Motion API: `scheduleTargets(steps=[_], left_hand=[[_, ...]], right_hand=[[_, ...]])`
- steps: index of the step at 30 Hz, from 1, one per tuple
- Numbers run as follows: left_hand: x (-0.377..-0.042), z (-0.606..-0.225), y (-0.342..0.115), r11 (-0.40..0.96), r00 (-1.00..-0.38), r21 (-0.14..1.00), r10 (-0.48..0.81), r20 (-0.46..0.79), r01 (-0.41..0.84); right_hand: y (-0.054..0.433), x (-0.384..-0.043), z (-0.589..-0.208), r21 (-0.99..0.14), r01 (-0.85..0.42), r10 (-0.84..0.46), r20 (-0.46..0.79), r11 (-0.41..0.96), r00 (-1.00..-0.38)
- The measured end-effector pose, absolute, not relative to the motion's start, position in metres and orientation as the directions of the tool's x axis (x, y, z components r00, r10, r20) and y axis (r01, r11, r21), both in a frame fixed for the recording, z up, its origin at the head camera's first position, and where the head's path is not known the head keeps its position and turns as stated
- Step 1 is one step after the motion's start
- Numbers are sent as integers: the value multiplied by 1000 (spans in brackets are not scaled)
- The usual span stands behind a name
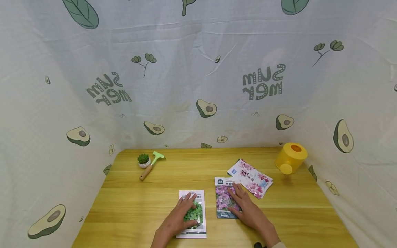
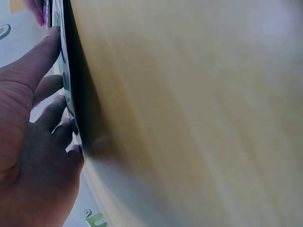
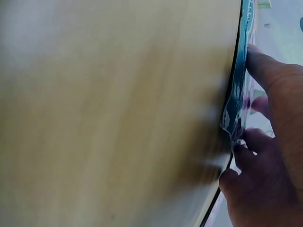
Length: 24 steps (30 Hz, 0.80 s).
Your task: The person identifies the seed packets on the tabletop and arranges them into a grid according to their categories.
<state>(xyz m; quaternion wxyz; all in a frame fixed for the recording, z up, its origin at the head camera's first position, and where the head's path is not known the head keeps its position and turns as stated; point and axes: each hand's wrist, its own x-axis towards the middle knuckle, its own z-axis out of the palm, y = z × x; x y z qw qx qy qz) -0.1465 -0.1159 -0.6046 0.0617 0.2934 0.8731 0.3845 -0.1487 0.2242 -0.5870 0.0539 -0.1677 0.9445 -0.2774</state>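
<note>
My left hand (image 1: 178, 217) rests with spread fingers on a white seed packet (image 1: 198, 213) printed with green leaves. To its right, my right hand (image 1: 249, 209) touches a seed packet (image 1: 221, 197) with purple flowers, fingertips on its right half. Both packets lie flat on the table, a small gap between them. The left wrist view shows the fingers and thumb (image 2: 49, 47) pressed onto the leaf packet's face from above. In the right wrist view, the thumb (image 3: 265, 66) and fingertips lie on the purple packet's glossy face, whose dark teal lower edge (image 3: 235, 104) is slightly raised.
White packets (image 1: 252, 179) with pink flowers overlap in a stack behind the purple one. A yellow watering can (image 1: 289, 160) stands at the back right. A small potted succulent (image 1: 143, 160) and a green-headed hand rake (image 1: 152, 166) with wooden handle sit back left on the wooden table (image 1: 130, 206).
</note>
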Motion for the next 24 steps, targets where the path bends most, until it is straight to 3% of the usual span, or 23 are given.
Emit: scheduleTargets(steps=[5, 12, 24], left_hand=[[-146, -596, -114, 568, -837, 712, 544, 52, 413], [-149, -618, -119, 526, -816, 697, 559, 149, 487], [-145, -602, -116, 546, -829, 716, 553, 82, 435]], right_hand=[[222, -146, -587, -556, -298, -349, 15, 776, -937], [218, -141, -588, -589, -309, -358, 36, 747, -933], [216, -138, -591, -569, -287, -339, 15, 771, -941]])
